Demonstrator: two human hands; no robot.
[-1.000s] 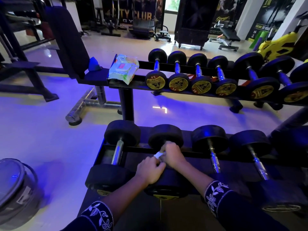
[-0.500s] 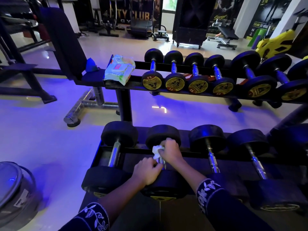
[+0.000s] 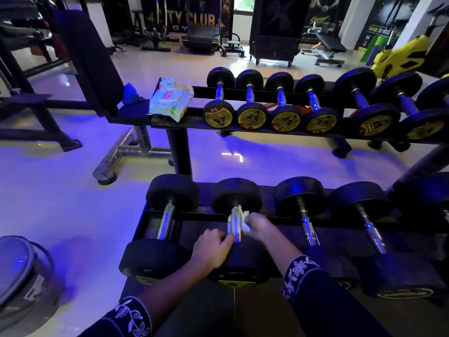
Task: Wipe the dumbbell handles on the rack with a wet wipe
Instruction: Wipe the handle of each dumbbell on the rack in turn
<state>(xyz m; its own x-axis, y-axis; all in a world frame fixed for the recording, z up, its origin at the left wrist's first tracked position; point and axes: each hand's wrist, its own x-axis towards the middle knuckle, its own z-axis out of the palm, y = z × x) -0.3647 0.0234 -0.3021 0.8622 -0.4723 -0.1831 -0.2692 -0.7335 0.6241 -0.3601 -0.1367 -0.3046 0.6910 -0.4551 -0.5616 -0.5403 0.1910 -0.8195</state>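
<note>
Right hand (image 3: 261, 227) pinching the white wet wipe (image 3: 245, 218), pressed to the right side of the chrome handle (image 3: 235, 222) | second dumbbell (image 3: 235, 195) from left, lower rack (image 3: 206, 216) | left hand (image 3: 211, 249) just beside, fingers curled over its near head

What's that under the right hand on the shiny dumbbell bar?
A white wet wipe shows beneath the right hand, held against the chrome handle. How much of the wipe the fingers cover, and the handle's underside, cannot be seen.
</note>
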